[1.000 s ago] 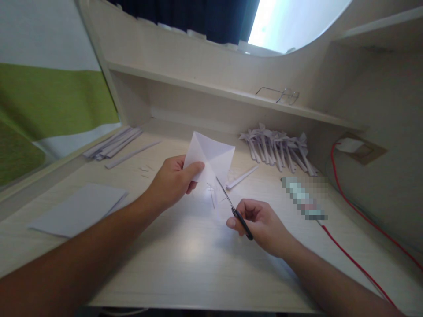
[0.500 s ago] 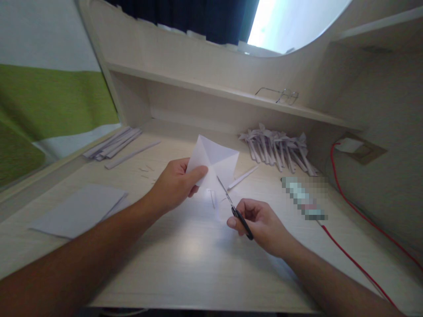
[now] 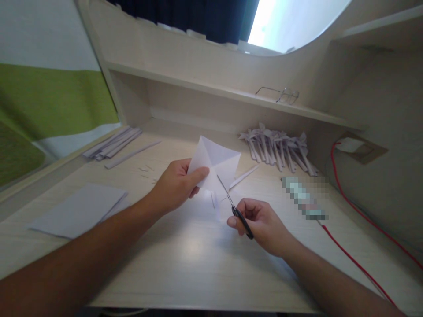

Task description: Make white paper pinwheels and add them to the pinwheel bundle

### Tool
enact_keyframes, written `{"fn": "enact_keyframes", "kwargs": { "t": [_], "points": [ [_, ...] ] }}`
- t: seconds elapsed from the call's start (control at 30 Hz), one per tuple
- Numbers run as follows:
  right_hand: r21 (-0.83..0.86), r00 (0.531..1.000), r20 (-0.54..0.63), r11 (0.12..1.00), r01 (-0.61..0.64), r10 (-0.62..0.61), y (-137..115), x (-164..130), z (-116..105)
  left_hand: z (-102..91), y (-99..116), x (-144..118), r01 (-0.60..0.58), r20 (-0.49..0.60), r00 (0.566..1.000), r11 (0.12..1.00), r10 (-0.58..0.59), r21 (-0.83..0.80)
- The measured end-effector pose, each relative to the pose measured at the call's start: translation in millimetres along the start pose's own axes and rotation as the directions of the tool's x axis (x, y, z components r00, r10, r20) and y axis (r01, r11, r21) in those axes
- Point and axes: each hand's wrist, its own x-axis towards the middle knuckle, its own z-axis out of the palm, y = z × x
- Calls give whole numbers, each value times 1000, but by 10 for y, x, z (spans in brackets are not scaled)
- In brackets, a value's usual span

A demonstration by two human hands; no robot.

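Note:
A white square sheet of paper with diagonal creases is pinched at its left side by my left hand, thumb on top. My right hand is closed round the black handles of a pair of scissors. The scissor blades point up and left, lying at the paper's lower corner with the tip near its middle. Under the paper, a rolled paper stick and thin scraps lie on the desk.
Paper pinwheels on sticks are bunched at the back right. At left lie several paper sticks and a stack of paper sheets. A blurred-out device with a red cable is at right. Glasses rest on the shelf.
My left hand and the paper have shifted very slightly to the right. The scissors and my right hand stay almost where they were.

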Motion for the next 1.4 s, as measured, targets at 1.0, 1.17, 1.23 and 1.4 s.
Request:
{"fn": "enact_keyframes", "kwargs": {
  "t": [1.0,1.17,1.23,1.4],
  "points": [
    [51,1000,-14,999,9,-8,-38,12,22,1,-57,16,-24,-1,1000,1000,24,12],
    [68,1000,-11,998,-5,5,-37,21,25,0,-53,7,-26,-5,1000,1000,26,15],
    [81,1000,11,996,-28,28,-40,31,33,-5,-52,7,-37,-9,999,999,37,16],
    [69,988,100,990,-122,115,-2,56,20,-48,-59,54,-62,-146,988,998,60,-13]
  ]
}}
